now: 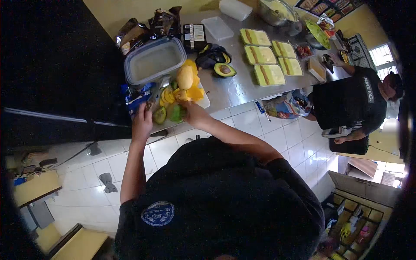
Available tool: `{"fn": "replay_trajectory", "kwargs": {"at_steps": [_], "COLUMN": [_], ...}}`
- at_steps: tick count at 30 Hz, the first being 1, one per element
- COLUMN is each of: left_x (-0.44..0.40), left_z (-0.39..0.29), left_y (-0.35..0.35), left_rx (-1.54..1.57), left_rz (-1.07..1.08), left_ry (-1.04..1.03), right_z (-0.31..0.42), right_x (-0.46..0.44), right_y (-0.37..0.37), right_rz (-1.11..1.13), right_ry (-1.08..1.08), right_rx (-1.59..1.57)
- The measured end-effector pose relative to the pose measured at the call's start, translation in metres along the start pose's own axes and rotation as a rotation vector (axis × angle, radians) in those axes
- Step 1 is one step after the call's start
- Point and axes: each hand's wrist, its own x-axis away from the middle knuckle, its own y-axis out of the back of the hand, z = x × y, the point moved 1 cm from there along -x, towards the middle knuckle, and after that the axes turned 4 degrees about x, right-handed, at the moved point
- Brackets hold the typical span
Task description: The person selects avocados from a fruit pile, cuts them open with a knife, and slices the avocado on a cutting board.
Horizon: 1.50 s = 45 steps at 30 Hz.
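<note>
Fingers of the right hand [196, 115] are curled beside green peel [177, 113] and yellow fruit [195, 93], while the left hand [143, 118] is bent near a metal utensil [165, 81]; whether anything is gripped by either cannot be told. Between the hands, a green-skinned piece [159, 115] is seen. Farther out, a clear tub [155, 60] and a halved avocado [225, 70] are placed on the worktop [236, 93].

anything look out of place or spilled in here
A crumpled grey item, perhaps a rag, lies on the white tiled floor, an odd spot for it. No clear spill shows around the filled containers.
</note>
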Motion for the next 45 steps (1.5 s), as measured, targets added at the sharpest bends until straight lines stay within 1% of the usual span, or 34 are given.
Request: {"fn": "replay_trajectory", "kwargs": {"at_steps": [1, 2, 4, 6, 7, 8, 10, 11, 12, 13, 14, 16, 17, 18, 20, 22, 24, 25, 27, 29, 35, 38, 40, 45], "left_x": [0.015, 0.028, 0.049, 0.056, 0.057, 0.057, 0.061, 0.063, 0.063, 0.065, 0.068, 0.073, 0.077, 0.081, 0.085, 0.086, 0.086, 0.086, 0.088, 0.089, 0.089, 0.09, 0.09, 0.09], "left_z": [-0.009, -0.005, -0.019, -0.035, -0.022, -0.006, 0.016, 0.012, 0.011, 0.014, 0.01, -0.011, -0.017, -0.02, -0.026, -0.032, -0.032, -0.032, -0.029, -0.027, -0.025, -0.022, -0.019, -0.016], "left_y": [-0.002, -0.007, -0.009, -0.016, -0.019, -0.022, -0.034, -0.041, -0.039, -0.032, -0.023, -0.012, -0.008, -0.005, -0.003, -0.001, 0.002, 0.001, 0.001, 0.0, 0.0, -0.003, -0.004, -0.011], "left_rx": [0.466, 0.459, 0.661, 0.697, 0.702, 0.721, 0.287, 0.314, 0.337, 0.341, 0.328, 0.164, 0.147, 0.133, -0.075, -0.083, -0.09, -0.078, -0.086, -0.091, -0.104, -0.094, -0.077, -0.11], "left_rz": [0.087, 0.154, 0.354, 0.296, 0.355, 0.347, 0.2, 0.211, 0.099, -0.022, -0.031, 0.061, 0.067, 0.063, 0.089, 0.118, 0.107, 0.064, 0.069, 0.074, 0.122, 0.104, 0.073, 0.12], "left_ry": [0.254, 0.401, 0.665, 0.701, 0.669, 0.68, 0.363, 0.368, 0.276, 0.186, 0.201, 0.198, 0.101, 0.119, 0.054, 0.103, 0.081, 0.041, 0.05, 0.056, 0.074, 0.043, -0.018, 0.008], "right_z": [0.003, 0.009, 0.013, 0.013, 0.009, 0.014, 0.03, 0.029, 0.028, 0.032, 0.036, 0.035, 0.033, 0.031, 0.029, 0.027, 0.029, 0.029, 0.03, 0.031, 0.035, 0.038, 0.038, 0.039], "right_x": [0.002, 0.005, 0.005, 0.003, -0.001, -0.002, 0.005, 0.005, 0.009, 0.009, 0.008, 0.005, 0.004, 0.003, 0.001, 0.0, 0.0, 0.0, 0.001, 0.001, 0.001, 0.001, 0.0, -0.001], "right_y": [0.002, 0.008, 0.004, -0.005, -0.007, -0.003, 0.01, 0.011, 0.013, 0.013, 0.009, 0.004, 0.001, -0.002, -0.006, -0.006, -0.006, -0.005, -0.004, -0.004, -0.003, -0.001, 0.0, 0.0], "right_rz": [0.014, 0.024, 0.069, -0.118, -0.045, -0.028, 0.036, 0.05, 0.06, -0.009, -0.074, -0.055, -0.069, -0.082, -0.06, -0.091, -0.103, -0.091, -0.074, -0.118, -0.097, -0.068, -0.052, -0.008], "right_ry": [0.006, -0.019, -0.014, 0.165, 0.15, 0.152, 0.071, 0.041, 0.037, 0.048, 0.064, 0.072, 0.081, 0.089, 0.069, 0.106, 0.122, 0.102, 0.086, 0.125, 0.088, 0.063, 0.065, 0.049], "right_rx": [-0.005, 0.048, 0.094, 0.222, 0.275, 0.29, 0.445, 0.397, 0.408, 0.396, 0.374, 0.35, 0.385, 0.42, 0.39, 0.408, 0.4, 0.401, 0.401, 0.344, 0.349, 0.354, 0.365, 0.387]}}
